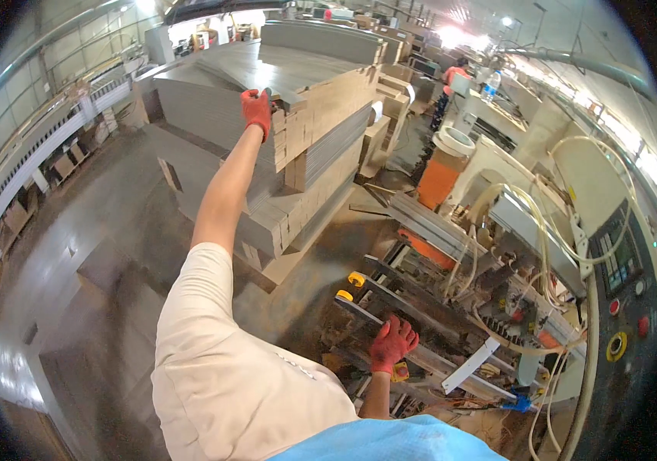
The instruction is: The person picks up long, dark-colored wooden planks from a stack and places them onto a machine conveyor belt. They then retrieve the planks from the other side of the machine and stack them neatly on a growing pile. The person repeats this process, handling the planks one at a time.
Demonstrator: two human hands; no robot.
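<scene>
Stacked grey boards [297, 92]: left hand [257, 110] grips top edge; right hand [391, 343] spread flat on machine rail [420, 357]

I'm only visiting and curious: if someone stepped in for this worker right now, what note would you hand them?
Left hand, in a red glove, is stretched out to the top edge of the tall stack of flat grey boards; whether it grips one I cannot tell.
Right hand, red-gloved too, rests on a grey metal rail at the machine's infeed, fingers spread.
No board shows on the rails yet.
Left: lifting a board off the stack and bringing it to the machine, by the look of it.
</scene>
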